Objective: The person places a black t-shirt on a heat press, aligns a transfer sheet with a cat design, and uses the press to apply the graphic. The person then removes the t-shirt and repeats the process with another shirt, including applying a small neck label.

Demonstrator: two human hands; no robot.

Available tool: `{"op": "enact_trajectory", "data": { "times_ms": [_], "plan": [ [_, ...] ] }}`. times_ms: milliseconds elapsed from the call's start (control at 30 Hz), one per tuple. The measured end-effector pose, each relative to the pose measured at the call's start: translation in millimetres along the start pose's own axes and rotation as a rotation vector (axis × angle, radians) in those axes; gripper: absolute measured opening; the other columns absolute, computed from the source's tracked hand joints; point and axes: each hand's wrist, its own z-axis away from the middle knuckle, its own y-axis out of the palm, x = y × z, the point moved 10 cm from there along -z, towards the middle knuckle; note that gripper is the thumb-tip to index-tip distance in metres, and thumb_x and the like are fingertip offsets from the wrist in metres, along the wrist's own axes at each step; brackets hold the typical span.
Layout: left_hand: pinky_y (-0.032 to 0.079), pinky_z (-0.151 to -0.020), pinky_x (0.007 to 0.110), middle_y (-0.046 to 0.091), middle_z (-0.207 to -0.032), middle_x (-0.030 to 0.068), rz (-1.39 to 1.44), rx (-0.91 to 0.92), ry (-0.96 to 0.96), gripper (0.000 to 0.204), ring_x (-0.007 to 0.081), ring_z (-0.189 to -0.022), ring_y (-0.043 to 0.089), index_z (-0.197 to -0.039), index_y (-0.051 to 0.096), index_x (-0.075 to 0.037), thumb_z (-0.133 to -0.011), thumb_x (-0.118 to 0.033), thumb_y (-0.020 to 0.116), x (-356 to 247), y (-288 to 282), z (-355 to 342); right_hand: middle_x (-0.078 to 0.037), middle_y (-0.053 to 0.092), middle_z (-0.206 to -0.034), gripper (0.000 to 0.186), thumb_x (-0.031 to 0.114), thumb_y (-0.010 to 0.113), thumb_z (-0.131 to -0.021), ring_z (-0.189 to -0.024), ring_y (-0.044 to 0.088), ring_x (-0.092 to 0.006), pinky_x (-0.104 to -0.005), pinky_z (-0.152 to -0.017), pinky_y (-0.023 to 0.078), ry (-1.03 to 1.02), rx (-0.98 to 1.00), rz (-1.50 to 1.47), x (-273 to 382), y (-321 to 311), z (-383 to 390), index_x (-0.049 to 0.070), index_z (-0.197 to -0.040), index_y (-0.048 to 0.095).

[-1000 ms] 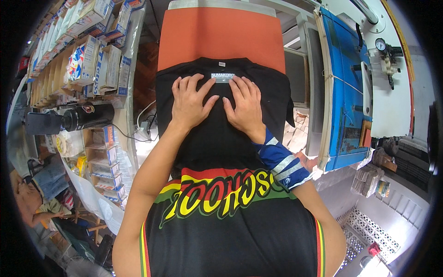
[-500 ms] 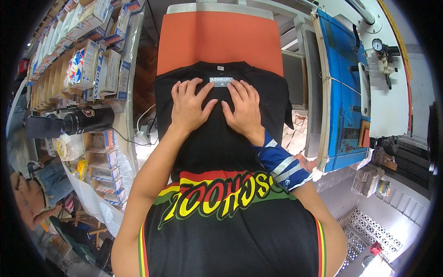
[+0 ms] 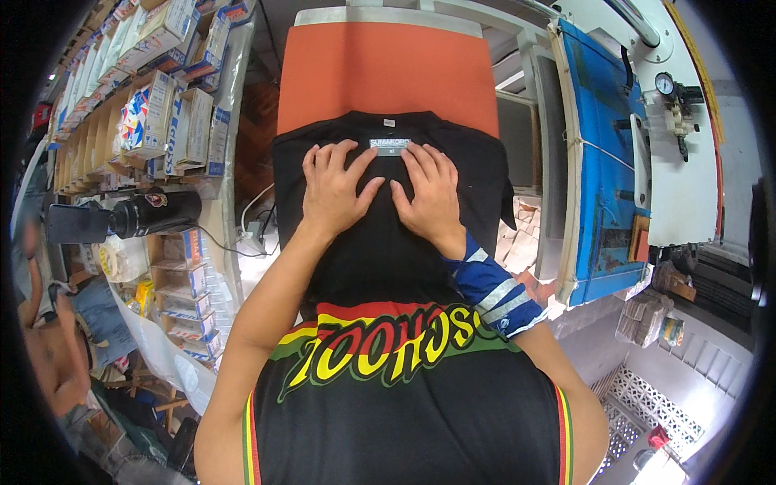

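A black T-shirt [image 3: 372,255] lies spread over an orange pad [image 3: 388,69], its neckline toward the far side. A small grey-and-white rectangular label [image 3: 390,149] sits flat below the collar. My left hand [image 3: 333,190] rests on the fabric with fingers stretched, its index fingertip at the label's left end. On the other side, my right hand [image 3: 430,194] lies the same way, fingertips at the label's right end. Both thumbs point inward, apart from each other. A tiny white tag [image 3: 389,123] shows at the collar. The right forearm wears a blue sleeve with pale stripes [image 3: 495,287].
Cardboard boxes [image 3: 162,121] crowd the left shelf. A phone [image 3: 78,223] beside a black cylinder [image 3: 158,213] juts out near it. At right stand a blue panel [image 3: 598,162] and a pressure gauge [image 3: 664,83] on a white machine. Another person [image 3: 56,356] is at far left.
My hands keep their places on the shirt and label. The view has shifted very slightly, and the person at far left has changed posture.
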Motion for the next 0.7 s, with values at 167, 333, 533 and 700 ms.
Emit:
{"op": "enact_trajectory", "data": {
  "times_ms": [167, 333, 533, 700],
  "plan": [
    [0.032, -0.112, 0.056, 0.059, -0.129, 0.0112, 0.009, -0.003, -0.003, 0.048, 0.0331, -0.123, 0.050, -0.130, 0.070, -0.018, -0.086, -0.034, 0.078, 0.6, -0.4, -0.6, -0.015, 0.057, -0.143, 0.055, 0.026, 0.072, -0.085, -0.134, 0.049, -0.0369, -0.0538, -0.115, 0.034, 0.002, -0.001, -0.009, -0.2, -0.1, -0.5, 0.001, -0.133, 0.061],
    [0.032, -0.112, 0.056, 0.058, -0.129, 0.0115, 0.008, 0.011, -0.008, 0.050, 0.0331, -0.124, 0.050, -0.131, 0.069, -0.017, -0.085, -0.034, 0.078, 0.7, 0.5, -1.6, -0.014, 0.057, -0.143, 0.055, 0.025, 0.073, -0.084, -0.134, 0.049, -0.0366, -0.0531, -0.115, 0.034, 0.009, -0.006, -0.010, -0.4, -1.0, -1.5, 0.002, -0.133, 0.062],
    [0.032, -0.113, 0.057, 0.058, -0.129, 0.0116, 0.008, 0.010, -0.004, 0.049, 0.0333, -0.125, 0.049, -0.130, 0.069, -0.017, -0.085, -0.033, 0.078, 0.3, 0.7, -1.5, -0.012, 0.058, -0.142, 0.055, 0.024, 0.074, -0.083, -0.134, 0.050, -0.0363, -0.0513, -0.113, 0.035, 0.014, -0.011, -0.010, -0.9, -0.9, -1.2, 0.003, -0.133, 0.062],
    [0.032, -0.112, 0.057, 0.058, -0.129, 0.0115, 0.017, -0.011, -0.003, 0.048, 0.0337, -0.124, 0.050, -0.129, 0.070, -0.016, -0.085, -0.032, 0.078, -0.4, -0.7, 0.0, -0.015, 0.058, -0.142, 0.055, 0.026, 0.073, -0.084, -0.134, 0.050, -0.0368, -0.0537, -0.115, 0.034, 0.012, -0.002, -0.021, -0.6, -0.4, -1.0, 0.001, -0.132, 0.062]
  ]
}}
